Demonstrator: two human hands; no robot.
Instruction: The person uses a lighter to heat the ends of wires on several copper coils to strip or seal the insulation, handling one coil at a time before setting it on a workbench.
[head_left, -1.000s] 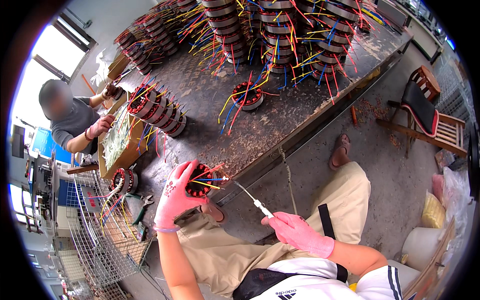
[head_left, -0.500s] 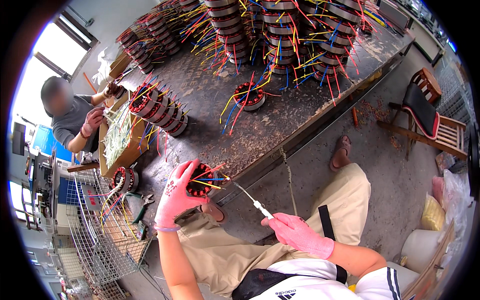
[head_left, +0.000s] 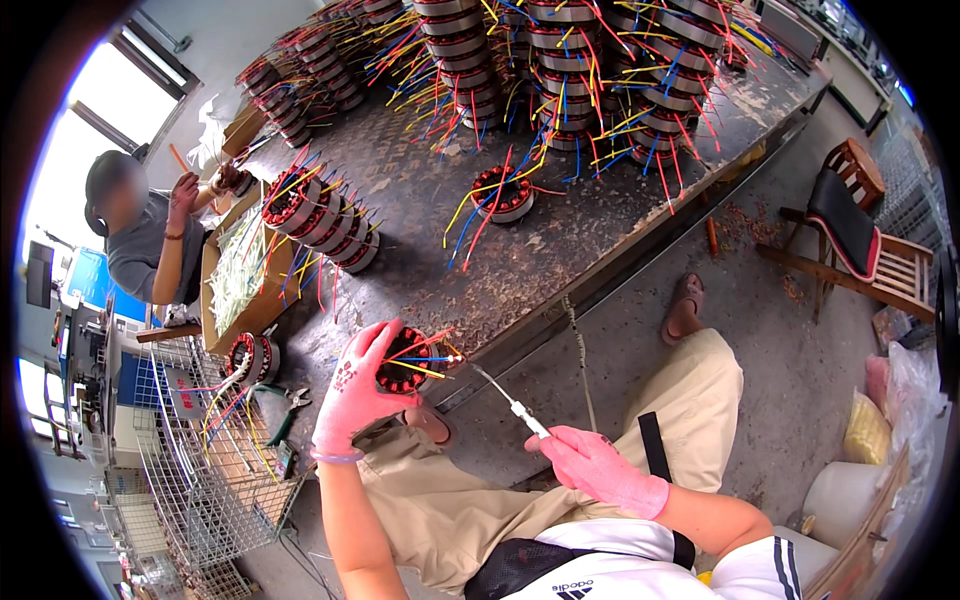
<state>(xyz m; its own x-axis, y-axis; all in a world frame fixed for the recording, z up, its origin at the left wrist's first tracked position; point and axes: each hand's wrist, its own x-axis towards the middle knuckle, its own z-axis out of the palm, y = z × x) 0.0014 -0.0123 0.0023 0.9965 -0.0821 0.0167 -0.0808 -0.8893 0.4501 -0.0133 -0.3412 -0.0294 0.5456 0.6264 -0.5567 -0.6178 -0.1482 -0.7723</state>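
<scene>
My left hand, in a pink glove, grips a motor stator at the table's near edge, thumb and fingers around its side. Red, blue and yellow wires fan out of the stator to the right. In my pink-gloved right hand is a slim tool with a white handle and a thin, slightly bent grey tip. That tip points up and left at the wire ends, close to a small whitish spot on them; whether it touches cannot be made out.
Stacked stators crowd the table's far side, with a single stator and a tilted stack nearer. Green-handled pliers lie on a wire rack at left. A co-worker sits beyond a cardboard box. A chair stands right.
A whitish spot now shows at the wire ends by the tool's tip. My hands have barely moved. The co-worker's one hand has risen toward an orange stick.
</scene>
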